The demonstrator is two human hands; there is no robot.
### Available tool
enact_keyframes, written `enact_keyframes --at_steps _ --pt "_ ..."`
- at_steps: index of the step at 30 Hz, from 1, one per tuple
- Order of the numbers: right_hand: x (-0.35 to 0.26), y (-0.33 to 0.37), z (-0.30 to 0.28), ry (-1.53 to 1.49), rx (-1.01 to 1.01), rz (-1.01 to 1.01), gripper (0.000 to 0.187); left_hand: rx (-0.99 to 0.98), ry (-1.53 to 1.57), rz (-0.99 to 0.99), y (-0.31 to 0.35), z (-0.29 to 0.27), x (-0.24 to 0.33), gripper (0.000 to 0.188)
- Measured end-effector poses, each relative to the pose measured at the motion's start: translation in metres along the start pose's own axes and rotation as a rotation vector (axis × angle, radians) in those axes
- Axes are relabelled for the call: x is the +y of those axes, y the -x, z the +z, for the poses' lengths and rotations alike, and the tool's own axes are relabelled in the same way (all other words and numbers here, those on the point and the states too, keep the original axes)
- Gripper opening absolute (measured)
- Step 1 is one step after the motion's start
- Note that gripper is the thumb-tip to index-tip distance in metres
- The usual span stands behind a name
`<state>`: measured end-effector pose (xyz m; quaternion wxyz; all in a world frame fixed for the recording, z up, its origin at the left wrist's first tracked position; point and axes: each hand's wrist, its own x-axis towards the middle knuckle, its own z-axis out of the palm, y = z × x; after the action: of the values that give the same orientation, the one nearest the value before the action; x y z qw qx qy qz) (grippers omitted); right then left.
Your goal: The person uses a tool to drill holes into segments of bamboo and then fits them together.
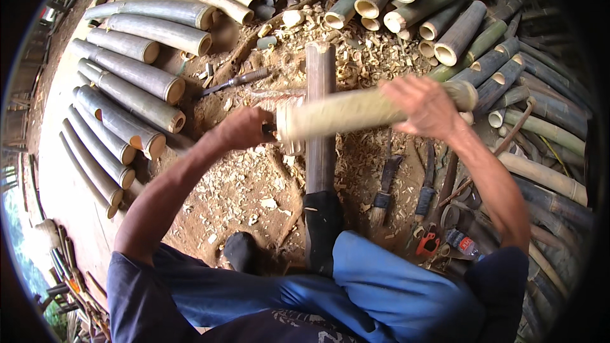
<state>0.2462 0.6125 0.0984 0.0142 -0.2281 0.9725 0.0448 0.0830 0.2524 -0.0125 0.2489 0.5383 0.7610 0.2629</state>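
A pale bamboo tube [346,114] lies crosswise in front of me, blurred by motion. My right hand [422,107] is closed over its right part, the fingers smeared. Beside the tube's left end my left hand [253,127] is closed in a fist. A small dark piece shows between that fist and the tube, but what the fist holds is mostly hidden. Below the tube, a long dark piece of split bamboo or wood [319,165] runs from my legs away from me. A pale, chipped block end [293,147] shows partly under the tube's left end.
A knife with a wooden handle [235,82] lies beyond my left hand. Two dark-bladed tools [384,184] lie at right, near a red object [427,243] and a plastic bottle [462,243]. Cut bamboo tubes [130,82] lie left; more bamboo [546,127] is piled right. Shavings cover the ground.
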Motion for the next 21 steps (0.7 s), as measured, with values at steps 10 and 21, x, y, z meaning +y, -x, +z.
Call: enact_keyframes --at_steps 10,21 --pt "-0.037 0.006 -0.042 -0.992 0.4 0.738 0.082 -0.031 -0.189 0.055 -0.015 -0.043 -0.035 0.053" --pt "-0.111 0.008 -0.024 -0.944 -0.178 0.828 0.082 -0.049 -0.344 -0.168 -0.003 -0.044 -0.02 0.057"
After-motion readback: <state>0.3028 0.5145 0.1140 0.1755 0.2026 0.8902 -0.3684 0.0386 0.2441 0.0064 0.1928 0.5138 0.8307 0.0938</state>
